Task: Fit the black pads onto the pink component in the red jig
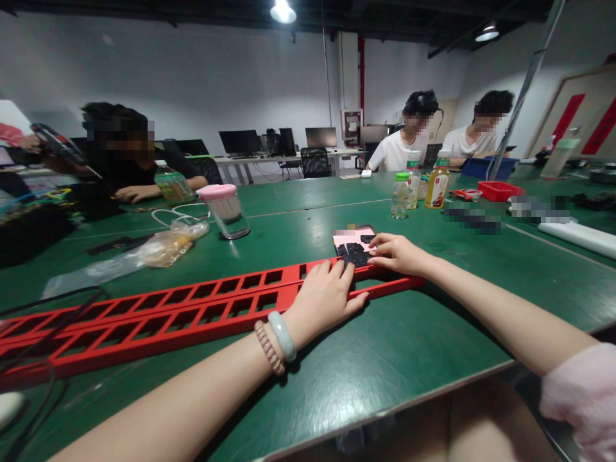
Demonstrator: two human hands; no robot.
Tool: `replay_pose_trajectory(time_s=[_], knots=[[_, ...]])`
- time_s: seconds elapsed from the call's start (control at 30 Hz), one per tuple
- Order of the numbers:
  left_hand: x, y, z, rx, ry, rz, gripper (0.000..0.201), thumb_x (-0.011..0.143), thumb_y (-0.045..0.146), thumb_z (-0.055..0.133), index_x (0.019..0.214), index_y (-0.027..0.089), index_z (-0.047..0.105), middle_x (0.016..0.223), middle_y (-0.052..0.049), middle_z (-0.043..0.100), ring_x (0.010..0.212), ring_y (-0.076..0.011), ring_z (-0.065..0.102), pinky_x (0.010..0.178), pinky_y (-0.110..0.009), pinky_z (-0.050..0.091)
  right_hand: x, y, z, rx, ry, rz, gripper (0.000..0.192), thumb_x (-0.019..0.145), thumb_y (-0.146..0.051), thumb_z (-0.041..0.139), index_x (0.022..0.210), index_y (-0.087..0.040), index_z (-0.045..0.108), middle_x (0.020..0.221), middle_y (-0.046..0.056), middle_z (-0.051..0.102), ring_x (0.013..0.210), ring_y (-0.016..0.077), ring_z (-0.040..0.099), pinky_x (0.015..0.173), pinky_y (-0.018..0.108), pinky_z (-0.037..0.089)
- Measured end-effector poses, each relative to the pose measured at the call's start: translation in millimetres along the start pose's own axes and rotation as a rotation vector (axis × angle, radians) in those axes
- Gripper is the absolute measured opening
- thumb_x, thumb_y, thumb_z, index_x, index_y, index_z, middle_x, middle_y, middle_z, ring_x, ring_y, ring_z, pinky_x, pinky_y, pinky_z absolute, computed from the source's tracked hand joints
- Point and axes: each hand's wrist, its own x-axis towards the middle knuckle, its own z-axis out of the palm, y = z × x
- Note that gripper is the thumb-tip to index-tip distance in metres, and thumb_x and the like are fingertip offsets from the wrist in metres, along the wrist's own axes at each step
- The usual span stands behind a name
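At a green worktable point(423, 359), our left hand point(323, 298) lies flat on the right end of a long red slotted rack point(158, 314), fingers spread and gripping nothing. Two bracelets point(276, 340) ring that wrist. Our right hand point(397, 253) rests just beyond the rack's far edge, fingers loosely curled with the tips touching a pile of small black parts point(353, 255); whether any piece is pinched between them we cannot tell, as the fingertips hide the contact. The pile sits on a pink card point(350, 239), its far edge blurred out. The rack runs off to the left, its left end cut off by the frame.

Farther left stand a clear cup with a pink lid point(226, 210) and a crumpled plastic bag point(158, 249). Right of centre, far across the table, three drink bottles point(418, 186) cluster near a red tray point(498, 190). One person sits at the far left and two in white shirts at the far right, their faces obscured. Some items on the right side of the table are blurred beyond recognition.
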Motion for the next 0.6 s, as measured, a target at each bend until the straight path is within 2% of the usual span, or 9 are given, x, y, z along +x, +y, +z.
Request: replay_pose_trajectory(time_s=[0.23, 0.37, 0.6], knots=[[0, 0, 0.9, 0.007, -0.007, 0.006, 0.055, 0.085, 0.055, 0.034, 0.113, 0.011, 0.05, 0.105, -0.015, 0.056, 0.098, -0.0286, 0.05, 0.084, -0.041, 0.04, 2, -2, -4, -0.099, -0.015, -0.014, 0.029, 0.084, -0.032, 0.05, 0.07, -0.016, 0.07, 0.08, 0.007, 0.062, 0.076, 0.0147, 0.057, 0.073, 0.028, 0.044], [-1, -1, 1.3, 0.003, -0.002, 0.009, 0.055, 0.086, 0.055, 0.033, 0.115, 0.01, 0.05, 0.106, -0.015, 0.056, 0.1, -0.0288, 0.05, 0.085, -0.041, 0.04, 1, -2, -3, -0.14, 0.025, -0.012, 0.025, 0.083, -0.027, 0.05, 0.072, -0.017, 0.07, 0.081, 0.006, 0.066, 0.078, 0.016, 0.057, 0.076, 0.028, 0.042], [-2, -1, 0.3, -0.006, 0.003, 0.007, 0.053, 0.086, 0.054, 0.034, 0.113, 0.011, 0.05, 0.108, -0.015, 0.056, 0.103, -0.0286, 0.049, 0.086, -0.041, 0.039, 2, 15, -3, -0.209, 0.315, 0.244, 0.022, 0.082, -0.025, 0.048, 0.084, -0.017, 0.068, 0.088, 0.007, 0.067, 0.085, 0.0189, 0.056, 0.081, 0.031, 0.04]])
